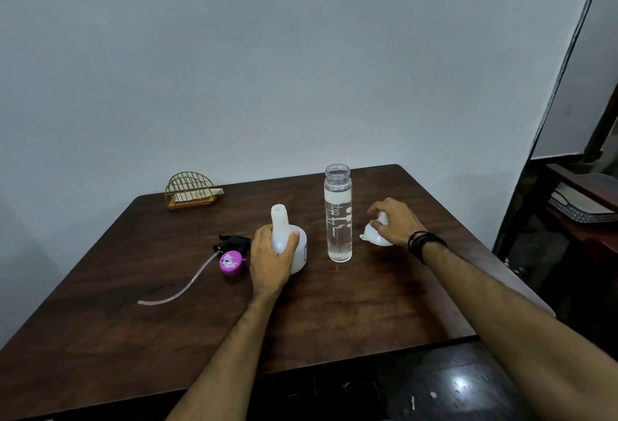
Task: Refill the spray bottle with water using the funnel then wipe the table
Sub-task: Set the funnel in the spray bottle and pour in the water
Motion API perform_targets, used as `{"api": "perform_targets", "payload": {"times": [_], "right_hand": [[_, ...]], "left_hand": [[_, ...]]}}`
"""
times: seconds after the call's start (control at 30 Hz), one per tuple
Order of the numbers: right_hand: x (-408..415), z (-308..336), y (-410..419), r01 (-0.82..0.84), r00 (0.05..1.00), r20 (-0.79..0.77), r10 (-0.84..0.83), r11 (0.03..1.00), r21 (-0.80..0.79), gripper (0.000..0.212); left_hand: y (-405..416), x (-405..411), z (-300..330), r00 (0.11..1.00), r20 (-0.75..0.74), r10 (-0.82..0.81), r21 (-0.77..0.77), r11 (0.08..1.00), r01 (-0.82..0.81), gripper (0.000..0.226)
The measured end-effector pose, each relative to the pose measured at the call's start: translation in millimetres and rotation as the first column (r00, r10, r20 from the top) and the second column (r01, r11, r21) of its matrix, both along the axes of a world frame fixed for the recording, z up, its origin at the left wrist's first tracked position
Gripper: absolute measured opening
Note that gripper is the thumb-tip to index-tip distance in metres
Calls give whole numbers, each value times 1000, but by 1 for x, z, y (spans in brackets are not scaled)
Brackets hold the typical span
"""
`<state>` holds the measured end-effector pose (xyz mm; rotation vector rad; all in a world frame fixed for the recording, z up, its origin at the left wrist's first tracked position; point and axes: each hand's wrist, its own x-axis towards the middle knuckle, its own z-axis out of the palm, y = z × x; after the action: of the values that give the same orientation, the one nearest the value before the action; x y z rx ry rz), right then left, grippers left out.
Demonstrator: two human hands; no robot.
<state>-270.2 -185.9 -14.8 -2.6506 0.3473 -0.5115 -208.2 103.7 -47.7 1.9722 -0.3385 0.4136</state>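
A white spray bottle [288,236] stands upright at the middle of the dark wooden table [334,313], its neck open and uncapped. My left hand [270,258] is wrapped around its lower body. To its left lies the detached spray head [230,255], black trigger and purple collar, with its clear dip tube trailing toward the front left. A tall clear water bottle [338,215], uncapped and nearly full, stands just right of the spray bottle. My right hand [396,221] closes over a small white funnel [374,234] lying on the table right of the water bottle.
A gold wire holder [190,190] with a folded cloth inside sits at the table's back left corner against the grey wall. Off the table's right edge a dark shelf holds a tray [580,210]. Dark glossy floor lies below the front edge.
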Motion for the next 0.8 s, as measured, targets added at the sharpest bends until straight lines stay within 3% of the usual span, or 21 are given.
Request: {"api": "perform_targets", "payload": {"times": [0.2, 0.53, 0.67, 0.73, 0.8], "right_hand": [[-24, 11, -5, 207, 960, 108, -258, 914, 348, 19], [-73, 14, 10, 256, 945, 112, -308, 907, 336, 30], [-78, 24, 10, 213, 976, -89, -199, 956, 202, 64], [-81, 28, 12, 175, 943, -298, -147, 982, 70, 92], [-84, 29, 19, 139, 907, -407, -109, 989, 44, 107]], "left_hand": [[-1, -1, -1, 1000, 8, 16, -7, 1000, -16, 40], [0, -4, 2, 1000, -8, 15, -12, 1000, -15, 37], [1, -5, 3, 1000, -20, 13, 5, 1000, -13, 40], [1, -5, 3, 1000, -21, 9, 8, 1000, -9, 40], [1, -5, 4, 1000, -15, 8, 7, 1000, -8, 39]]}}
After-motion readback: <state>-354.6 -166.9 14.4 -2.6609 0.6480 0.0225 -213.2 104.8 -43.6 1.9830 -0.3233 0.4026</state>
